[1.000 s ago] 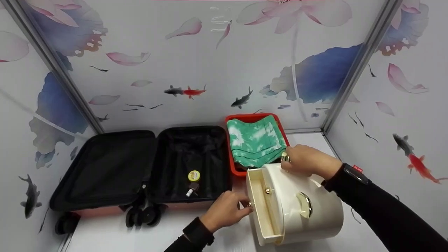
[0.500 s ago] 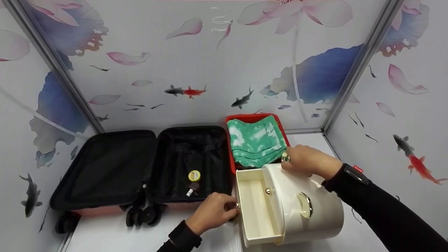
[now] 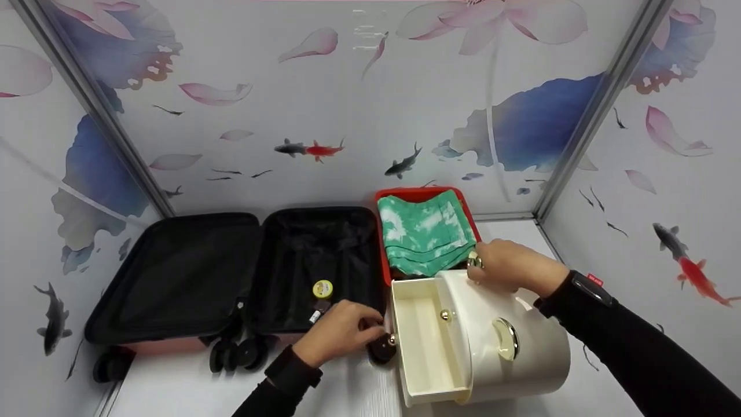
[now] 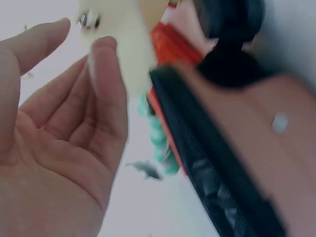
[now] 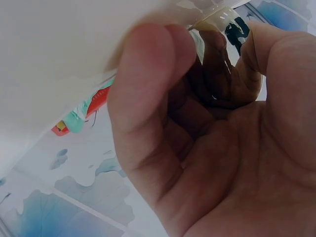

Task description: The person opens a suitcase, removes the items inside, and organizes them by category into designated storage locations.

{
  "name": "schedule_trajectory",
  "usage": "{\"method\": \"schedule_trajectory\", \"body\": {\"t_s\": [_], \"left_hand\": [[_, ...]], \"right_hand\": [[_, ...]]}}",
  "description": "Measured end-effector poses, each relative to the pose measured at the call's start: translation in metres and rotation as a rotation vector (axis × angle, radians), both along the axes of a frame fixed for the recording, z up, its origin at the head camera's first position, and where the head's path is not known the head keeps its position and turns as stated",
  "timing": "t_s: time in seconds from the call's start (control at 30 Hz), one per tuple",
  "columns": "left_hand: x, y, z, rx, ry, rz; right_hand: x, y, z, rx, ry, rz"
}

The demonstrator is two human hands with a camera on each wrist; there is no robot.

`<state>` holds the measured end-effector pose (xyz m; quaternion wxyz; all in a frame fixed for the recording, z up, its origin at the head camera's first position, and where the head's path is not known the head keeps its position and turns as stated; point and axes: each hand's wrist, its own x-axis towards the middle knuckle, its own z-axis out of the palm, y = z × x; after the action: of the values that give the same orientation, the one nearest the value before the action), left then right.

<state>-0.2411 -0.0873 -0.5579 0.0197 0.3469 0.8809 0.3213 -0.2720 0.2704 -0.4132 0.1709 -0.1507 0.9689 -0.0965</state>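
- Looks like the step in hand is opening the drawer (image 3: 428,347) of the cream box (image 3: 535,362). The box is on the worktop (image 3: 365,399), right of the suitcase (image 3: 179,278), with the drawer sticking well out towards it.
- Left hand (image 3: 341,331): thumb and fingers parted, holding nothing. The wrist view shows a gap to the gold knob (image 3: 392,339), so it's near, not touching.
- Right hand (image 3: 512,263): fingers curled round the gold handle (image 3: 474,262) on the box. I'd keep that grip whenever the drawer gets pulled, or the whole box will probably slide.
- If it needs more travel, pinch the knob and pull straight; a sideways tug could jam it.
- Watch the dark wheel (image 3: 382,350) by the knob; can't tell if they touch, but I wouldn't force it further.
- Don't lean on the drawer's front edge. Sticking out like that, it could tip or pop free.
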Motion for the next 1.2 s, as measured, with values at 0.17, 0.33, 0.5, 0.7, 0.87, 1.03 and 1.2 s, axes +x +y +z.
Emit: {"method": "schedule_trajectory", "body": {"t_s": [0.17, 0.33, 0.5, 0.7, 0.87, 1.03, 1.2], "left_hand": [[-0.036, -0.023, 0.011, -0.082, 0.007, 0.161], [-0.074, -0.038, 0.015, -0.178, -0.076, 0.307], [-0.099, -0.042, 0.007, -0.343, -0.145, 0.363], [-0.113, -0.046, -0.01, -0.475, -0.21, 0.378], [-0.111, -0.047, -0.015, -0.49, -0.24, 0.371], [-0.122, -0.041, -0.031, -0.552, -0.178, 0.354], [-0.145, -0.043, -0.065, -0.557, -0.114, 0.357]], "right_hand": [[0.001, 0.0, 0.0, -0.001, -0.014, -0.012], [0.002, 0.001, 0.0, -0.003, -0.004, 0.002], [0.001, 0.001, 0.0, 0.004, 0.0, 0.0], [0.001, 0.001, 0.0, 0.013, 0.011, 0.006], [0.001, 0.0, 0.002, 0.038, 0.028, 0.024], [0.001, 0.0, 0.001, 0.045, 0.023, 0.018], [0.001, 0.002, 0.0, 0.034, 0.014, 0.008]]}}
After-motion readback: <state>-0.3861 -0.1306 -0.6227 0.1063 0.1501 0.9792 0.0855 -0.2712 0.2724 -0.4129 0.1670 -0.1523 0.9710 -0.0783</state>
